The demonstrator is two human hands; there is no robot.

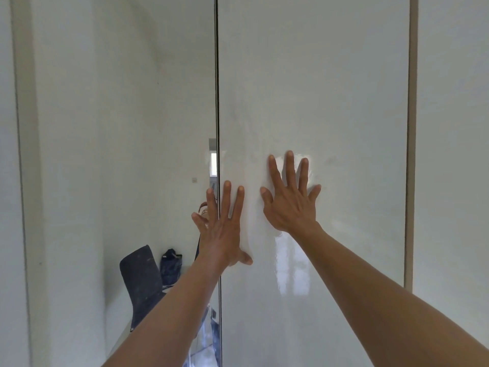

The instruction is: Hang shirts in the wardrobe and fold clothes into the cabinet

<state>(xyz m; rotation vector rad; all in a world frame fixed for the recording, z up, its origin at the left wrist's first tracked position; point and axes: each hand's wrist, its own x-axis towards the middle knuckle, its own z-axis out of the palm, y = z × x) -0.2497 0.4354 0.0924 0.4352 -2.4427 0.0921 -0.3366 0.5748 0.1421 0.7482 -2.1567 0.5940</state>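
Both hands lie flat, fingers spread, on a glossy white wardrobe door (330, 102): left hand (225, 229) at its left edge, right hand (291, 200) further in. Even, level palm pressure should move it squarely.

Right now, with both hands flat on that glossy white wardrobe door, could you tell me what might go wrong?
1. The left hand straddles the dark vertical edge of the glossy white wardrobe door; its fingers could get pinched there if the panel moves.
2. The right hand presses with spread fingers on a smooth, shiny face with no handle in view, so it may slip and leave smudges.
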